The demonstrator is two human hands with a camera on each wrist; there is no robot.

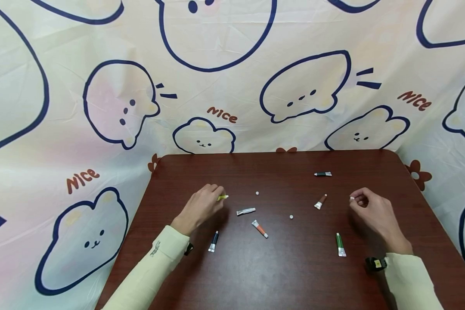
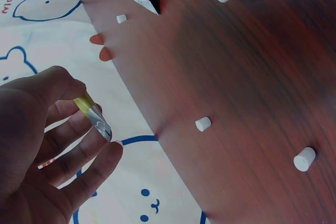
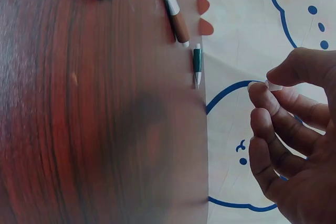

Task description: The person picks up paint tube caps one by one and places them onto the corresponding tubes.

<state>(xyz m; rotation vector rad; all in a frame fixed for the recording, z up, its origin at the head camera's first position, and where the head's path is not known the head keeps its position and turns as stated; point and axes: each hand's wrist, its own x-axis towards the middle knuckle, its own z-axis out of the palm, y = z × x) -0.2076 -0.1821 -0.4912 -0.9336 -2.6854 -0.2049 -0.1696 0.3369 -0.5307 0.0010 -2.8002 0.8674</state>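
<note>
My left hand [image 1: 203,204] pinches a small yellow paint tube [image 2: 90,109] between thumb and fingers, above the left part of the table. The tube's silver end points out past the fingers in the left wrist view. Out to the right, my right hand [image 1: 376,211] holds a tiny white cap [image 3: 273,86] between thumb and forefinger, its other fingers curled. Nearest to the left hand lie a silver-grey tube [image 1: 246,212], an orange tube [image 1: 260,229] and a dark blue tube [image 1: 213,242]. A green tube [image 1: 340,245] and a brown tube [image 1: 320,202] lie nearest to the right hand.
Loose white caps rest on the tabletop, one cap [image 1: 257,193] behind the grey tube and another cap [image 1: 291,217] near the middle. A dark green tube [image 1: 323,174] lies toward the back edge. Around the brown table [image 1: 286,275] hangs a printed cloth [image 1: 248,90].
</note>
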